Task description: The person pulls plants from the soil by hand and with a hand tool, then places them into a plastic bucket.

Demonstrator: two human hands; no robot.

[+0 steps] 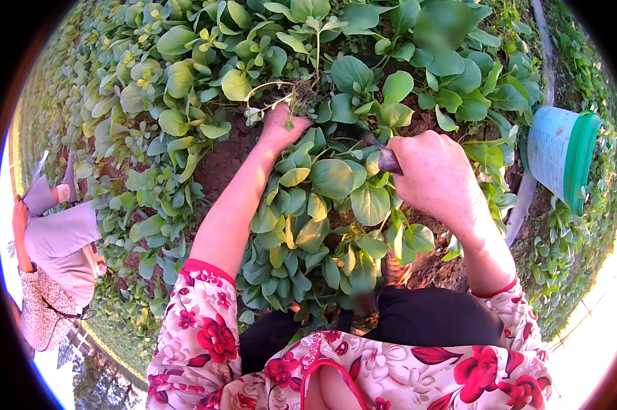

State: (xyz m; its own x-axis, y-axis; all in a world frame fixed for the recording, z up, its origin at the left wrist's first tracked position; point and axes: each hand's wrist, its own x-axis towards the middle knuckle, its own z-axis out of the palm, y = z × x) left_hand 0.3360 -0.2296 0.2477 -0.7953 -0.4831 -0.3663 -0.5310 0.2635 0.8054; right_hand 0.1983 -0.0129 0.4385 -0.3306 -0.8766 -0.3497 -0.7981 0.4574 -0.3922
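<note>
My left hand (284, 125) reaches in among broad-leaved green plants (331, 179), closed around an uprooted weed (304, 95). The weed's thin stems and tangled, soil-flecked roots stick up over my knuckles, and my fingertips are hidden behind it and the leaves. In my right hand (434, 171) is a hand tool with a worn, dark handle (390, 162), its butt pointing back toward me. The tool's metal shank (371, 139) slants away to the left, and its working end is lost under the foliage. A leafy clump stands between my two forearms.
A pale bucket with a green rim (585, 159), bearing writing, lies tilted at the right. Beside it runs a pale strip or hose (522, 207). Another person (62, 241) crouches at the left. Bare brown soil (229, 161) shows between the plants.
</note>
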